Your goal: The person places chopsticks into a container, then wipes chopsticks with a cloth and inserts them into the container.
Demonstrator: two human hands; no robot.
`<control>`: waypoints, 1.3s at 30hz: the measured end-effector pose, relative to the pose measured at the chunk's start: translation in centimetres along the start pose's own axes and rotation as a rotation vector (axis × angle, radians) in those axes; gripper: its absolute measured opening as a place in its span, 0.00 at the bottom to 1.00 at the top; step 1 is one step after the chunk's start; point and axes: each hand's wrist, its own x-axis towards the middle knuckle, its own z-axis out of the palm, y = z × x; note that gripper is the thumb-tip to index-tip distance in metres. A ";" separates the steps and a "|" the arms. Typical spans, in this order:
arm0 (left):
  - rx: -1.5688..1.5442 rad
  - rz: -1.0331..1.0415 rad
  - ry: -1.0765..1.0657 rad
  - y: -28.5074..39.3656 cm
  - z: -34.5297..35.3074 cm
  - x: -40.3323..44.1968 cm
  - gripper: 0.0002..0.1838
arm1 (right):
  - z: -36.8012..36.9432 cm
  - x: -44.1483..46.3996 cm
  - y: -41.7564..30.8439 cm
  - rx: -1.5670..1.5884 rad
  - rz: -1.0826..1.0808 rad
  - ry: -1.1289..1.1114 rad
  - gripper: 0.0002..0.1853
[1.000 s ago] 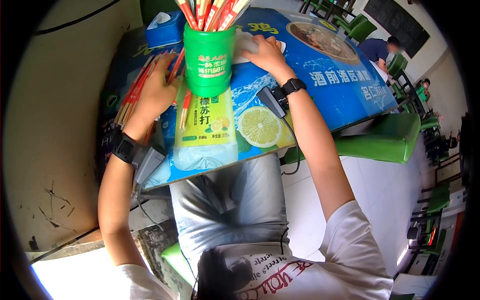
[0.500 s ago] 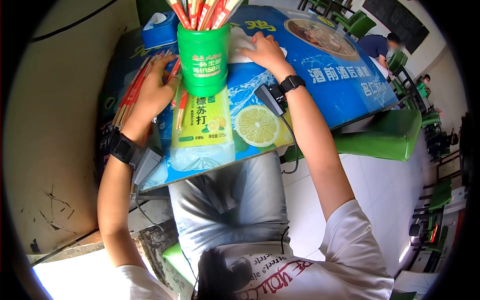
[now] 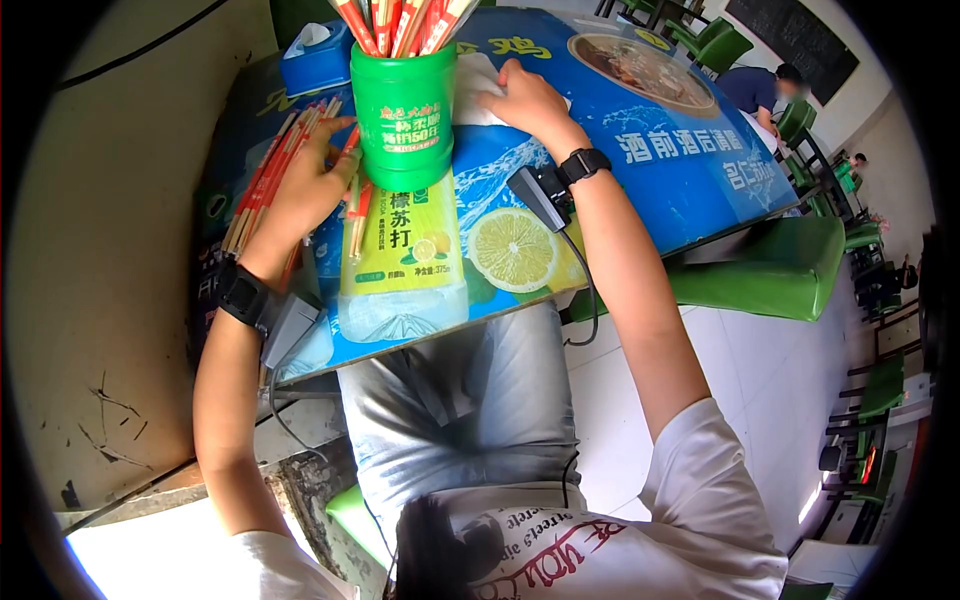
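Blue printed tabletop (image 3: 665, 200), green chopstick cup (image 3: 402, 125) between the hands.
Left hand (image 3: 308, 185) spreads over wrapped chopsticks (image 3: 262, 190), right hand (image 3: 538, 105) curls over white tissue (image 3: 476, 92); grip unclear. Chopsticks look light, stiff, best held mid-length; tissue probably soft.

The chopstick holder (image 3: 402, 165) is bright green, lettered in red and white. The wrapped chopsticks (image 3: 264, 188) are red and white with pale tan ends. Blue dominates the tabletop (image 3: 690, 205), which is patterned with yellow and white characters, a pale green citrus slice (image 3: 513, 250) and a yellow-green bottle label (image 3: 408, 240). The tissue box (image 3: 316, 70) is blue, the crumpled sheet (image 3: 474, 95) white. Faded pale-blue jeans (image 3: 520, 380) meet a white T-shirt (image 3: 690, 500) with dark red and black lettering; the wristbands (image 3: 587, 164) are black.
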 end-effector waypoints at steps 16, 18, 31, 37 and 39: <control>-0.040 -0.067 -0.090 0.5 0.2 -0.5 0.24 | 0.8 -0.1 -0.6 -0.112 -0.093 -0.002 0.33; -0.061 -0.057 -0.090 0.5 0.3 -0.6 0.24 | 0.7 -0.2 -0.9 -0.123 -0.095 0.002 0.30; -0.044 -0.071 -0.097 0.4 0.3 -0.5 0.23 | 0.8 -0.9 -1.4 -0.163 -0.172 0.018 0.27; -0.070 -0.076 -0.110 0.4 0.3 -0.5 0.23 | 0.5 -1.0 -1.6 -0.149 -0.156 0.007 0.27; -0.067 -0.072 -0.113 0.3 0.2 -0.5 0.23 | 0.4 -1.0 -1.7 -0.152 -0.154 -0.001 0.27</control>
